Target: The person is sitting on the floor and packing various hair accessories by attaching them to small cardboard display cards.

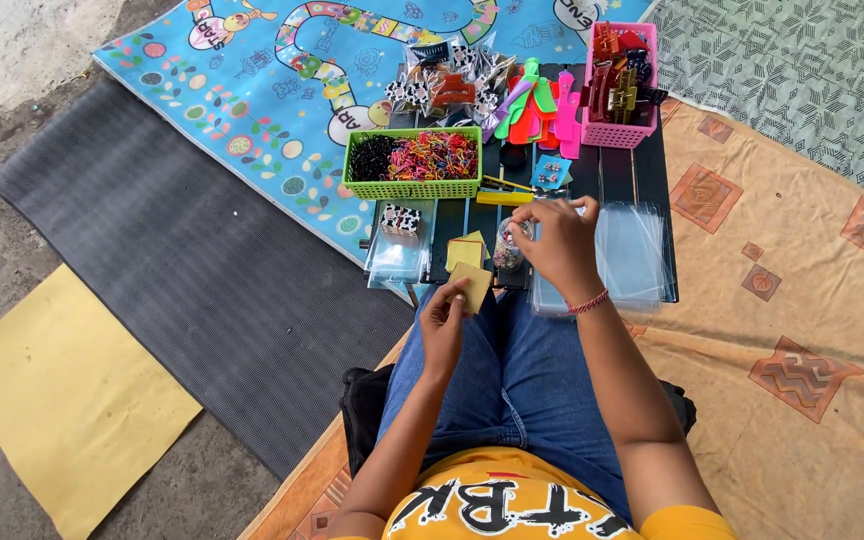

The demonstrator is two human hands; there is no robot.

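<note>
Mid-packing, by the look of it: left hand (pixel 442 322) pinching one tan card (pixel 472 286) over the lap, right hand (pixel 557 243) closed, fingertips dipping into one small jar (pixel 508 246) on the black table (pixel 648 170). Next, probably, fixing a picked piece onto the card. Two baskets: green basket (pixel 413 187), pink basket (pixel 620 134); one stack of clear sleeves (pixel 634 250).

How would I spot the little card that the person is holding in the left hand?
Start at the low black table in front of the seated person, then drop to its near edge above the jeans. There the left hand pinches a small square card, plain tan, unlike the red-edged yellow cards lying on the table behind it.
</note>
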